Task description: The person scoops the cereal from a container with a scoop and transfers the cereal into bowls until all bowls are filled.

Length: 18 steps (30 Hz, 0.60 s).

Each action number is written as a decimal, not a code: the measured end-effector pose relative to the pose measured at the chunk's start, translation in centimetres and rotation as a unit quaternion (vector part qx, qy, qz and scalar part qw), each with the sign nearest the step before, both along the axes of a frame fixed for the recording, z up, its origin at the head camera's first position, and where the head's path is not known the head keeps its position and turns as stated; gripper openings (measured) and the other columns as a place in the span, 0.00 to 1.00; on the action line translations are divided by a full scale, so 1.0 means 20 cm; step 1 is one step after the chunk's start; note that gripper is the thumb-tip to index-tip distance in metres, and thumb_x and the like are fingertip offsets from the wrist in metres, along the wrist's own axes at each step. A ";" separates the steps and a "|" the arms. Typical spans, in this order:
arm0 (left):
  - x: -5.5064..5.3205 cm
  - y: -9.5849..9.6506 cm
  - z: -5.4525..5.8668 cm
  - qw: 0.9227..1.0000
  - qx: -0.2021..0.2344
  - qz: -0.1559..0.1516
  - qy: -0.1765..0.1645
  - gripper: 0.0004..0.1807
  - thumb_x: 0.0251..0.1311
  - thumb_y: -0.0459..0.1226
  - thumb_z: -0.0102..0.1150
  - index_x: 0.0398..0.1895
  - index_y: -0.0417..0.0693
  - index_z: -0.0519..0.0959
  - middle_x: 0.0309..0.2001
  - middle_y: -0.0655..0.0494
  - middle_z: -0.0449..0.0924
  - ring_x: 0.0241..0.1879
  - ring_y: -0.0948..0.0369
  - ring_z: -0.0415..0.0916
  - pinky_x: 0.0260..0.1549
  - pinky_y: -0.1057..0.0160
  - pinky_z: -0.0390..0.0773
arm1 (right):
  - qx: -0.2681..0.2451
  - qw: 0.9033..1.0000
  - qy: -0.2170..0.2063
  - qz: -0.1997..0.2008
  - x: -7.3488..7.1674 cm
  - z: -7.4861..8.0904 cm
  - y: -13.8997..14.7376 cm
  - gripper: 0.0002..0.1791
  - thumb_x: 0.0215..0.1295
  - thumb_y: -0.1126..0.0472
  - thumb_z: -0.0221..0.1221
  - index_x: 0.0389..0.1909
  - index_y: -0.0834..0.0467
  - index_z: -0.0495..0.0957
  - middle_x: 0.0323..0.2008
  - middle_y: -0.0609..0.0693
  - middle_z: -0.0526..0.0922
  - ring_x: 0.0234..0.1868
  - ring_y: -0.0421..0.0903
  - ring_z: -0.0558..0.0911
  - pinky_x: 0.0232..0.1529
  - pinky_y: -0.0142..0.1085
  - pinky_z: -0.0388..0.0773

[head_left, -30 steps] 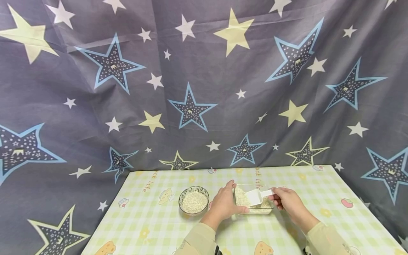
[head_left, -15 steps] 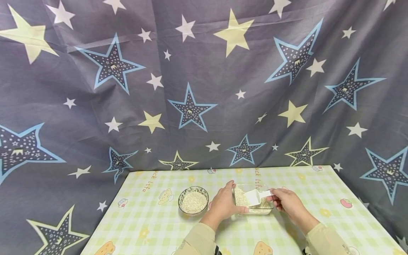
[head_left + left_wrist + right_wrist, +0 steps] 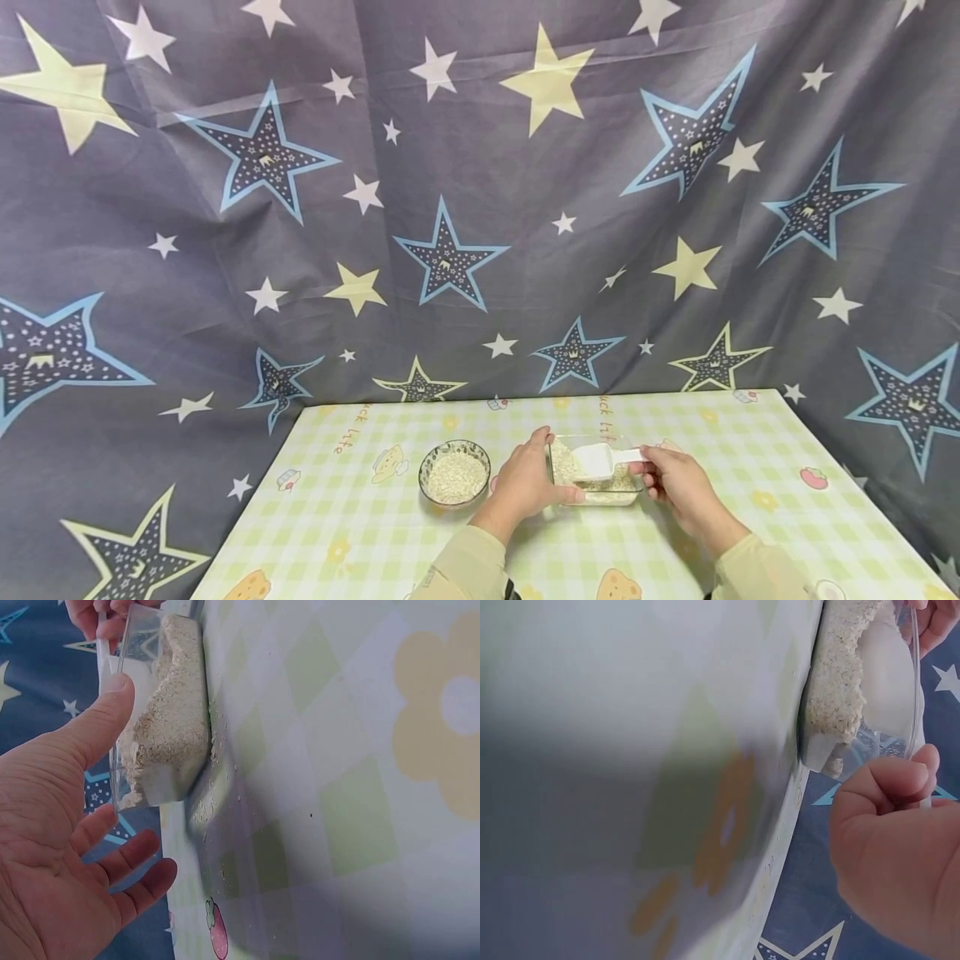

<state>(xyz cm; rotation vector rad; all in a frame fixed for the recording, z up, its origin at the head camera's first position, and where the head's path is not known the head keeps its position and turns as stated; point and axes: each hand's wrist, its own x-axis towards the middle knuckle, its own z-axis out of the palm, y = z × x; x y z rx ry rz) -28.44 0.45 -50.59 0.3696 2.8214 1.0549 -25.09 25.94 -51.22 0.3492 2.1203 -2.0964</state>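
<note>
A rectangular clear glass container (image 3: 611,498) of rolled oats (image 3: 176,712) stands on the table. My left hand (image 3: 523,479) holds its left end, thumb along the near rim and fingertips by the far left corner. In the left wrist view the other fingers spread loosely beside the container's end. My right hand (image 3: 681,483) pinches the handle of a white scoop (image 3: 595,461) between thumb and curled fingers, at the container's right end. The scoop's bowl lies inside the container against the oats, its lower part hidden through the glass in the right wrist view (image 3: 889,679).
Left of my left hand, a patterned glass bowl (image 3: 454,473) holds oats. A few loose flakes (image 3: 214,802) lie on the checked tablecloth (image 3: 360,533) beside the container. Behind the table hangs a dark curtain (image 3: 480,350) printed with stars.
The scoop shifts slightly inside the container and its bowl turns to a more level angle. My left hand and the container stay in place.
</note>
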 end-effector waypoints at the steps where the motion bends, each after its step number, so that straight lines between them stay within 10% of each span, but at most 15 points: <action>1: 0.00 0.00 0.00 1.000 -0.001 0.001 0.000 0.68 0.40 0.58 0.87 0.84 0.51 0.59 0.74 0.54 0.76 0.69 0.45 0.76 0.64 0.36 0.80 | -0.003 1.000 -0.001 -0.005 0.00 0.00 0.00 0.20 0.86 0.55 0.46 0.63 0.66 0.71 0.30 0.41 0.87 0.26 0.33 0.74 0.27 0.25 0.76; 18: 0.00 0.00 0.00 1.000 -0.003 0.001 0.006 0.67 0.40 0.58 0.88 0.83 0.51 0.61 0.73 0.54 0.77 0.68 0.46 0.77 0.65 0.39 0.80 | -0.165 0.983 -0.049 -0.063 0.01 -0.05 0.06 0.15 0.86 0.54 0.46 0.40 0.53 0.77 0.28 0.42 0.84 0.28 0.34 0.79 0.32 0.26 0.82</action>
